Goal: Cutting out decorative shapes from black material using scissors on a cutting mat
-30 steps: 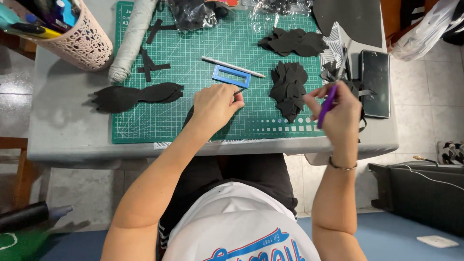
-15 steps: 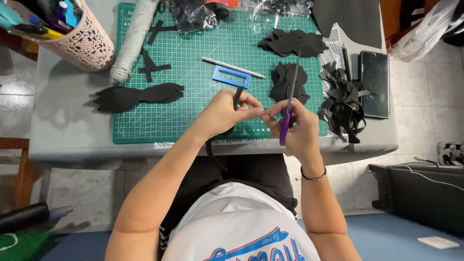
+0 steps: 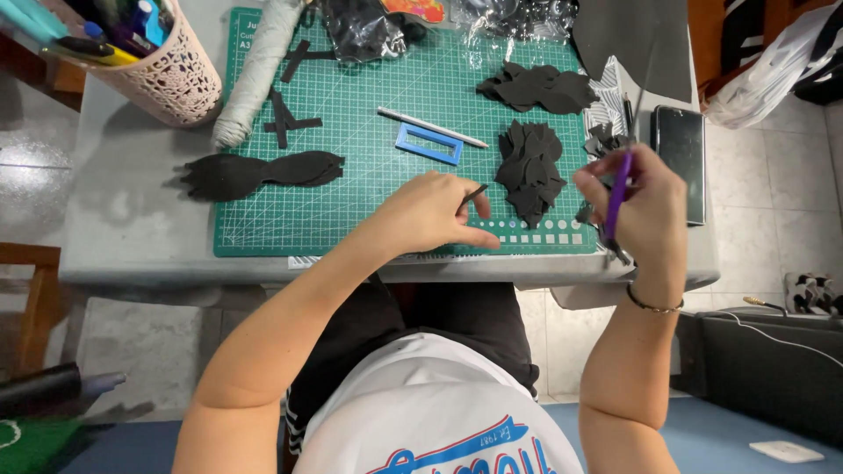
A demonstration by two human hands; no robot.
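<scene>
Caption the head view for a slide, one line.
Left hand pinches a black strip on the green mat; right hand holds a purple tool.

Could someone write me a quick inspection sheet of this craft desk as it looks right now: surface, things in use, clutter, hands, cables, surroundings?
Surface: grey table carrying a green cutting mat.
Job's things: thin black strip pinched in the left hand; purple-handled tool in the right hand.
Clutter: stack of black cut shapes, blue rectangular frame, white pencil, pink lattice pen pot, dark phone.
Grippers: both hands closed, each on its own item.
Cables: one thin cable on the right.
Surroundings: tiled floor, wooden chair at left.
</scene>
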